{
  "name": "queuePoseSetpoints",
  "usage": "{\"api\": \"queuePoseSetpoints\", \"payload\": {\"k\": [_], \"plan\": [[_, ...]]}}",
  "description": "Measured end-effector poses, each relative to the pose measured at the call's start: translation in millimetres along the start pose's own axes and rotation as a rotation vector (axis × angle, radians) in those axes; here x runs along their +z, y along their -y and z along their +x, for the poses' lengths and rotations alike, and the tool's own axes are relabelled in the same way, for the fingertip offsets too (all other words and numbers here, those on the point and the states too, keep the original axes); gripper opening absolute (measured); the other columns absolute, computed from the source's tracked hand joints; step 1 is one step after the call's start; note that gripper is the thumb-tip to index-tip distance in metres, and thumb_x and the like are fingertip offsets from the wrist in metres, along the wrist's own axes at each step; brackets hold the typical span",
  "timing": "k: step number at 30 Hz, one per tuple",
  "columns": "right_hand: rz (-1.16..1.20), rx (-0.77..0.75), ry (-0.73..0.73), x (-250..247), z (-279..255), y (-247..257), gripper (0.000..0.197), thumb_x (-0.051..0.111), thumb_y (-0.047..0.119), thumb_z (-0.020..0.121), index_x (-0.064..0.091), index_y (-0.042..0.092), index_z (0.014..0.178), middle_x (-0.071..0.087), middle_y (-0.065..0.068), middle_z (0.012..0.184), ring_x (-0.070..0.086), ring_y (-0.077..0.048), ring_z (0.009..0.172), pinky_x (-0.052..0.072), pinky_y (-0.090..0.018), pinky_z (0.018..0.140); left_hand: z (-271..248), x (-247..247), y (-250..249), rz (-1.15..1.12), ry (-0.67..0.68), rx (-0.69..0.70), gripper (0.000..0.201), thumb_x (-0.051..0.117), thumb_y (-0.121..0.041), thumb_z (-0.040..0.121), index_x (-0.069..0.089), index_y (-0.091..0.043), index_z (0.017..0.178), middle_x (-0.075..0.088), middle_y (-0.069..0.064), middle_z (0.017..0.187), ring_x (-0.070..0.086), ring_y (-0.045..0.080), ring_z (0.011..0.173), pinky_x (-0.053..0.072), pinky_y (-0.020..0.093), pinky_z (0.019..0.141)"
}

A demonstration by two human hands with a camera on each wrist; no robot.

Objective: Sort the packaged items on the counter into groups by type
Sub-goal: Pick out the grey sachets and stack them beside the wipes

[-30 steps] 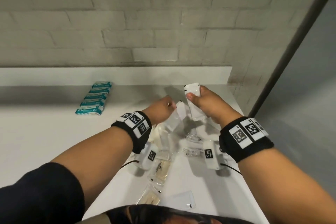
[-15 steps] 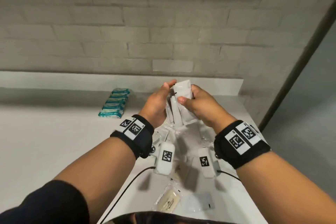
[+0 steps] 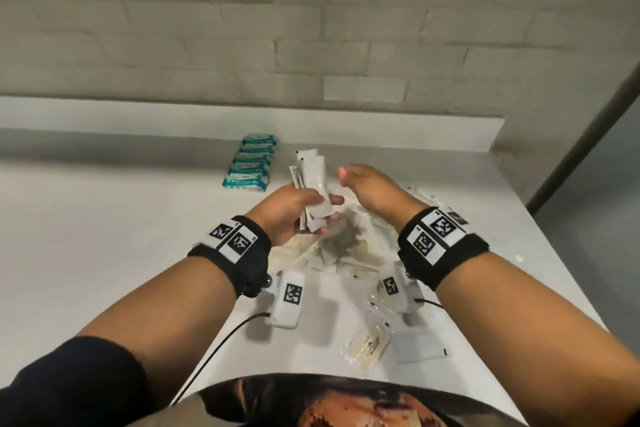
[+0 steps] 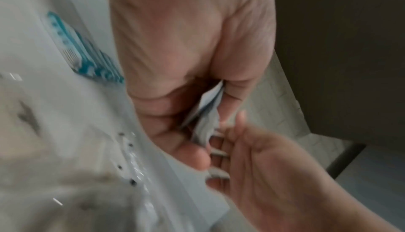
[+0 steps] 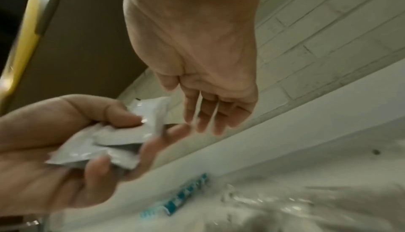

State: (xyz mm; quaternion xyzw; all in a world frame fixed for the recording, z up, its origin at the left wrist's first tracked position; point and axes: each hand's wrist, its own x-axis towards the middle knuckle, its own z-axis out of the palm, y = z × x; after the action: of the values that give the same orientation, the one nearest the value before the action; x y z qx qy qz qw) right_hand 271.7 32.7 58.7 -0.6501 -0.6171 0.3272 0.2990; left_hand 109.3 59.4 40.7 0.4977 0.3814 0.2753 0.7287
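Gathering white sachets into one hand above an unsorted heap.

Across the white desk (image 3: 104,236), a row of teal packs (image 3: 251,168) lies grouped near the back wall, while a heap of clear packets (image 3: 349,246) sits unsorted beneath the wrists. Above it the left hand (image 3: 294,215) grips a fanned bundle of white sachets (image 3: 311,184), thumb and curled fingers (image 5: 122,116) pinching its lower end; the right hand (image 3: 370,191) hovers just beside it, its fingers (image 5: 206,114) straight, loosely spread and holding nothing. The bundle looks uneven, so a loose sachet could slip out and drop back into the heap, mixing types again. Only the right wrist view shows the thumb clamping the sachets; only the head view shows the teal row's order and the stray packets (image 3: 367,345) at the desk's near edge.
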Motion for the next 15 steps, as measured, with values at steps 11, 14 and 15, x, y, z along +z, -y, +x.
{"api": "queuePoseSetpoints", "payload": {"k": [11, 14, 15], "plan": [[-0.443, 0.103, 0.476, 36.9, -17.7, -43.4, 0.089, 0.062, 0.024, 0.087, 0.001, 0.044, 0.149, 0.033, 0.009, 0.153, 0.046, -0.011, 0.121, 0.041, -0.023, 0.093, 14.7, -51.8, 24.7, 0.801, -0.116, -0.128, 0.034, 0.064, -0.032, 0.079, 0.049, -0.012, 0.102, 0.058, 0.007, 0.083, 0.054, 0.021, 0.069, 0.046, 0.036, 0.063], [-0.377, 0.171, 0.372, 20.8, -0.9, -54.5, 0.073, 0.057, 0.012, 0.091, 0.022, 0.035, 0.15, 0.046, 0.013, 0.145, 0.051, -0.006, 0.117, 0.04, -0.017, 0.087, 16.5, -53.9, 26.1, 0.837, -0.074, -0.164, 0.027, 0.064, -0.036, 0.077, 0.05, -0.018, 0.092, 0.056, 0.001, 0.072, 0.048, 0.017, 0.058, 0.037, 0.027, 0.056], [-0.431, 0.185, 0.331, 15.1, 4.7, -57.8, 0.065, 0.056, 0.011, 0.091, 0.031, 0.033, 0.147, 0.049, 0.011, 0.142, 0.052, -0.007, 0.117, 0.039, -0.017, 0.087, 17.9, -56.7, 26.5, 0.817, -0.075, -0.165, 0.029, 0.064, -0.038, 0.074, 0.051, -0.018, 0.091, 0.057, 0.002, 0.071, 0.049, 0.017, 0.058, 0.038, 0.027, 0.057]]}}
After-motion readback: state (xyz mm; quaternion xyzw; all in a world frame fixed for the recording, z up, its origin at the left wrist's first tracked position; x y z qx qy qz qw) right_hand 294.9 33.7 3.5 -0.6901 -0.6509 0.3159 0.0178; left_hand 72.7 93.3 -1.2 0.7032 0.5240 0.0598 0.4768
